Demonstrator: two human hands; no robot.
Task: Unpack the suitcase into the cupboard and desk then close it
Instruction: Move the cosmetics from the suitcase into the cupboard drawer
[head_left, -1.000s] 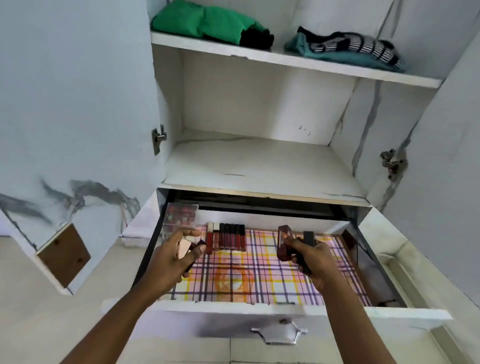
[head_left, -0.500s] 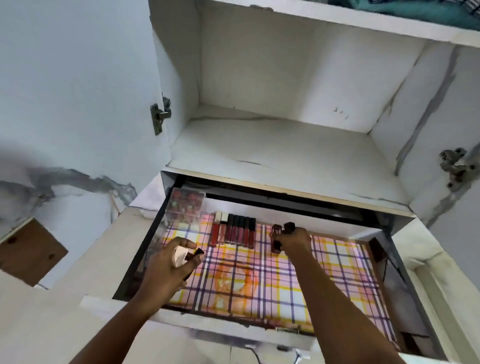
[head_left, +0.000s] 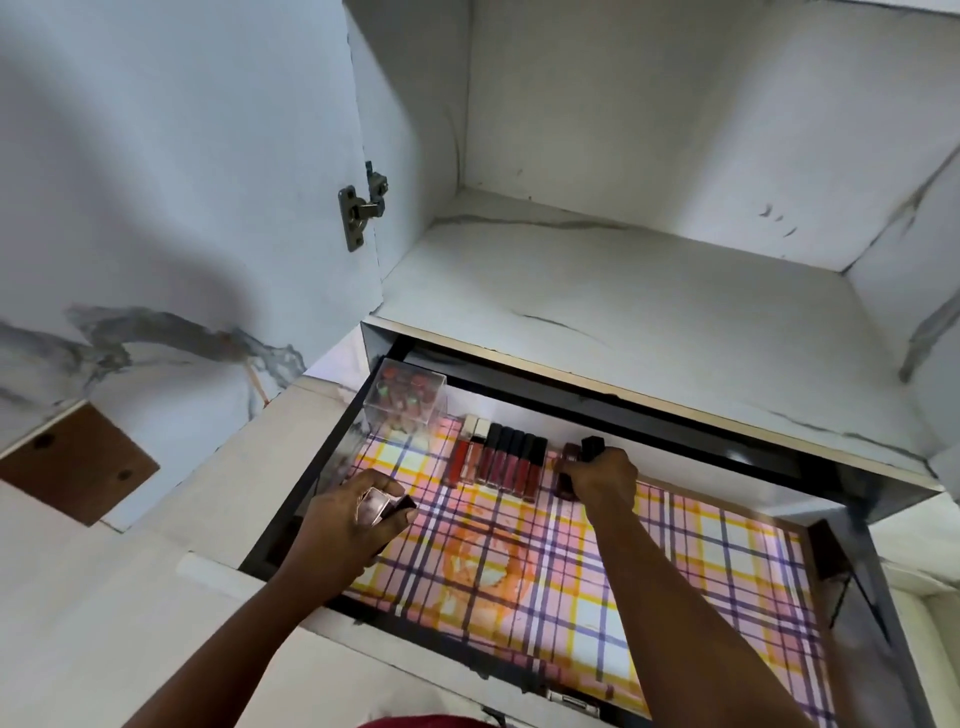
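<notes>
The cupboard drawer (head_left: 857, 561) is pulled out, lined with pink, yellow and purple plaid paper. A row of several lip gloss tubes (head_left: 497, 460) lies at its back, next to a clear box (head_left: 406, 398) of small items in the back left corner. My right hand (head_left: 602, 475) is closed on dark lipstick tubes (head_left: 570, 464) at the right end of that row, down near the liner. My left hand (head_left: 348, 525) hovers over the drawer's left side, holding a rose-gold lipstick (head_left: 375, 506) with a dark end.
The cupboard shelf (head_left: 623, 301) above the drawer is bare white marble-look board. The open left door (head_left: 171, 171) with its hinge (head_left: 358, 210) stands close on the left. The drawer's front edge (head_left: 467, 660) lies below my arms.
The view has moved closer and tilted down; the upper shelf with clothes has left the frame. My right hand has reached from mid-drawer to the back, beside the lip gloss row. The left hand has barely moved.
</notes>
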